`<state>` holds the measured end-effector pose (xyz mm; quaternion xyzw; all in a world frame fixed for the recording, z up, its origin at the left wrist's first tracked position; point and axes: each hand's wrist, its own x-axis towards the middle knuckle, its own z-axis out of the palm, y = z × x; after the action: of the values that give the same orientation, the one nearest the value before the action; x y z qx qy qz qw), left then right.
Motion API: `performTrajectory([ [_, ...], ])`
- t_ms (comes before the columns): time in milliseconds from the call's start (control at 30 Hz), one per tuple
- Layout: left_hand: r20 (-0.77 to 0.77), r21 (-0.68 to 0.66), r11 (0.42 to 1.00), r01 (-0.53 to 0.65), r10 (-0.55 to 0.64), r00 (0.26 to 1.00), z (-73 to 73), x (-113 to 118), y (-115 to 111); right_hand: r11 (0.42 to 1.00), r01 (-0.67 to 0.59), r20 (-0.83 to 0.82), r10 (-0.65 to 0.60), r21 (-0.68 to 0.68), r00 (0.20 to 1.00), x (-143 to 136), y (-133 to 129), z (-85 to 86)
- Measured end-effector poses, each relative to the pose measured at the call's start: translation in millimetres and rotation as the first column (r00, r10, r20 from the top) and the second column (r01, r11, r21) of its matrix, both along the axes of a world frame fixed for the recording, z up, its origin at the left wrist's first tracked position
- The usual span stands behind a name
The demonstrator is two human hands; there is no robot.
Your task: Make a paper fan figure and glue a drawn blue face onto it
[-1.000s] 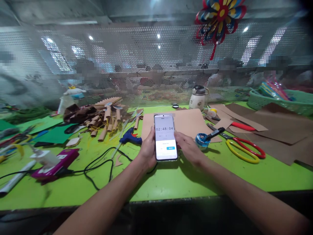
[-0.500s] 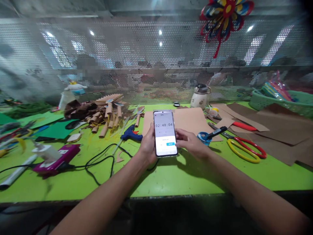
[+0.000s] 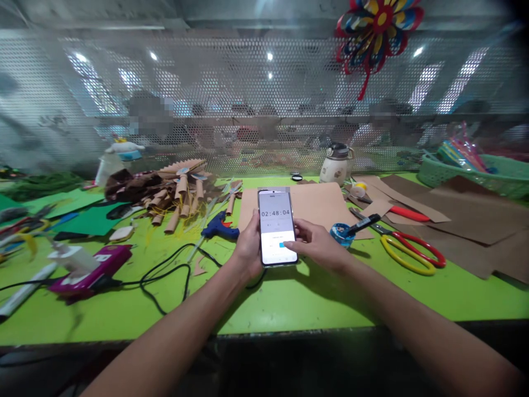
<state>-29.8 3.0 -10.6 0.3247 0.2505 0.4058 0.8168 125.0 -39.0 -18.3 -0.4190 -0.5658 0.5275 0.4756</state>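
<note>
A smartphone [image 3: 278,226] is held upright over the green table, its lit screen reading 02:48:04 with a blue button low down. My left hand [image 3: 249,242] is closed around its left edge. On the other side, my right hand [image 3: 316,242] has curled fingers against the right edge, and its thumb lies over the blue button. Behind the phone lies a sheet of tan paper [image 3: 318,201]. A blue hot glue gun [image 3: 221,226] rests left of my left hand. Close to my right hand are a blue roll of tape [image 3: 342,234] and a black marker [image 3: 363,223].
Scissors with red and yellow handles [image 3: 409,253] and brown paper [image 3: 467,212] lie at right, before a green basket [image 3: 487,176]. Rolled cardboard pieces [image 3: 177,204], a purple power strip [image 3: 93,273] and its black cable [image 3: 165,275] are at left. A bottle [image 3: 335,164] stands behind.
My right thumb has moved left onto the blue button on the screen, covering part of it. The view has shifted slightly; both hands stay at the phone.
</note>
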Motion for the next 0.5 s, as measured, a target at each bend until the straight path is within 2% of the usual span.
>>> performTrajectory([
  [233, -0.013, 0.005, 1.000, -0.027, 0.027, 1.000, 1.4, -0.2, -1.8, 0.995, 0.081, 0.027, -0.083, 0.057, 0.996, -3.6, -1.4, -1.3],
  [500, -0.014, 0.018, 1.000, -0.021, 0.021, 1.000, 1.1, -0.9, -1.5, 0.995, 0.051, 0.015, -0.053, 0.091, 0.998, -2.7, -2.0, 0.1],
])
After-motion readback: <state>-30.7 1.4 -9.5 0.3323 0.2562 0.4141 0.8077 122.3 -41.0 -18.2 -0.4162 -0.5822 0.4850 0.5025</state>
